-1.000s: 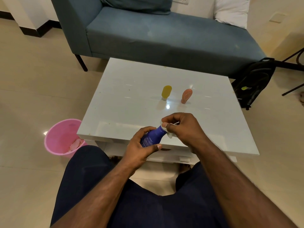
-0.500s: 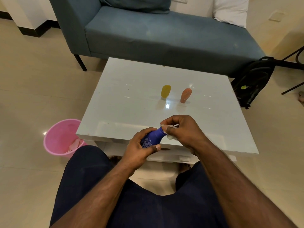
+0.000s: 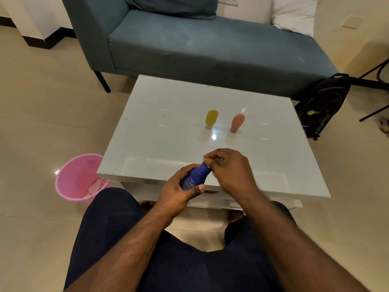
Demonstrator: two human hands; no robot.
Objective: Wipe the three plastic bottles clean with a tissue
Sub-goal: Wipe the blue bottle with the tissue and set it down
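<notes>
The blue bottle (image 3: 194, 175) is held in the air over the near edge of the surface (image 3: 168, 144), tilted with its narrow end up toward 1 o'clock. The left hand (image 3: 179, 190) grips its lower body, fingers (image 3: 185, 168) curled over the far side and thumb across the near side. The right hand (image 3: 229, 169) is closed over the upper end, its fingertips bunched as if pinching a tissue (image 3: 213, 173); only a sliver of white shows there, so the tissue is mostly hidden.

The bottle looks small, light and of smooth plastic, probably a little slippery and slightly squeezable. A firm wrap around the wide body, as the left hand has it, seems the safest hold, leaving the neck free to be rubbed and the bottle free to be turned.

At 12 o'clock from the hands the yellow bottle (image 3: 211, 119) and, just to its right, the orange bottle (image 3: 237, 123) stand cap-down, near each other but apart, well beyond the hands. Standing on their narrow ends, they would likely tip at a careless reach.

A pink bin (image 3: 77, 175) sits on the floor at 9 o'clock, with crumpled paper inside. A blue sofa (image 3: 210, 45) lies beyond the surface and a black bag (image 3: 322, 106) leans at 2 o'clock. Nothing stands between the hands and the other two bottles.
</notes>
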